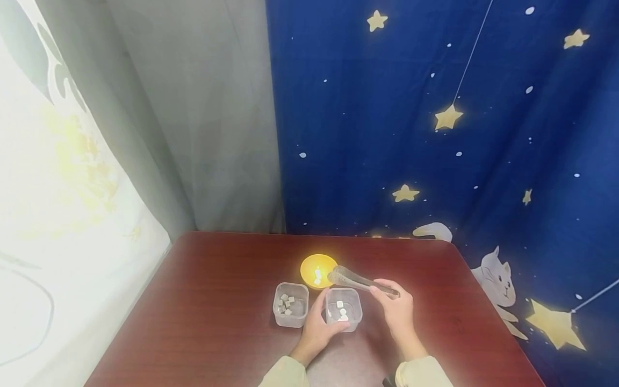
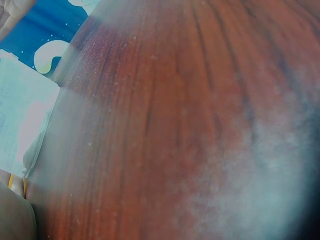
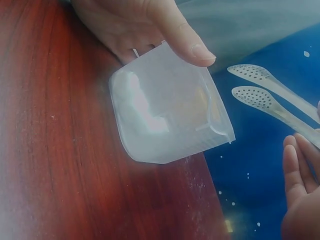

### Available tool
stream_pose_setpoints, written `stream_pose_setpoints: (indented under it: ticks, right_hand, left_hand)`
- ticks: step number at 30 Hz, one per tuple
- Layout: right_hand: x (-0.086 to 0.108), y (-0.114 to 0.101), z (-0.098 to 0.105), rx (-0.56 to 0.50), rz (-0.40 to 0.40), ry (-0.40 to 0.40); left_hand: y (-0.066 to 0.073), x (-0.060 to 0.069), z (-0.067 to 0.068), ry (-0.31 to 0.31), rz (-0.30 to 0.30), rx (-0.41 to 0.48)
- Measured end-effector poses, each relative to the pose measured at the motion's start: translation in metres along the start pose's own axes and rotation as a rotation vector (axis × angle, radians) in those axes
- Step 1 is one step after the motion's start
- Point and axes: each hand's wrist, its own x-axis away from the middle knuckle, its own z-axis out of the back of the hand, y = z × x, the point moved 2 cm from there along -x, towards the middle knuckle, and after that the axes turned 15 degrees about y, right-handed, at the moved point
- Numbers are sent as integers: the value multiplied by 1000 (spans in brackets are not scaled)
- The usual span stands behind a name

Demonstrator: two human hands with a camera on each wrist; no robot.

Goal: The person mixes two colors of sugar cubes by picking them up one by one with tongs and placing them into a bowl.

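My left hand [image 1: 315, 329] grips a clear square plastic tub [image 1: 352, 324], thumb at its near side. Several small white pieces [image 1: 343, 312] lie inside it. In the right wrist view, the thumb presses over the rim of this tub [image 3: 165, 100]. My right hand [image 1: 398, 312] holds metal tongs [image 1: 360, 281] pointing left. Their perforated tips [image 3: 255, 97] stand apart in the right wrist view, with nothing seen between them. In the head view the tips are by the right rim of a yellow bowl [image 1: 309, 264], which has a few white pieces [image 1: 317, 276] in it.
A second clear tub [image 1: 291, 322] stands left of my left hand, with several greyish cubes [image 1: 286, 305] in it. All stand on a dark red wooden table [image 1: 217, 301]. Grey [image 1: 217, 134] and blue star-patterned curtains [image 1: 362, 118] hang behind the table; a pale one hangs left.
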Motion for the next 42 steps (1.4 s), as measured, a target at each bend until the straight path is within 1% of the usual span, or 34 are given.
stream_pose_setpoints:
  ticks: [5,12,14,20,26,29,31,36,38,42]
  right_hand:
    - [0,5,3,-13,-12,-24]
    - [-8,38,9,-20,-41,-19]
    - [-8,41,11,-15,-28,-15]
    - [-6,41,17,10,44,-29]
    - [-6,43,23,34,37,-45]
    - [-4,42,26,65,46,-67]
    - [1,32,27,100,61,-89]
    - [4,31,25,157,118,-129]
    - [3,39,23,166,144,-143]
    - [5,37,20,197,195,-171]
  left_hand:
    - [0,0,0,3,3,-3]
    - [-1,1,-1,14,-5,-8]
    - [-1,1,-2,15,-7,-4]
    - [-2,0,-1,13,-20,4]
    - [-3,0,-1,9,-22,-2]
    - [-3,1,-1,11,-24,-2]
    - [-3,1,-1,11,-25,0]
    - [-2,2,-1,8,-24,-1]
    - [-2,2,-1,8,-25,-1]
    - [-2,2,-1,11,-26,-3]
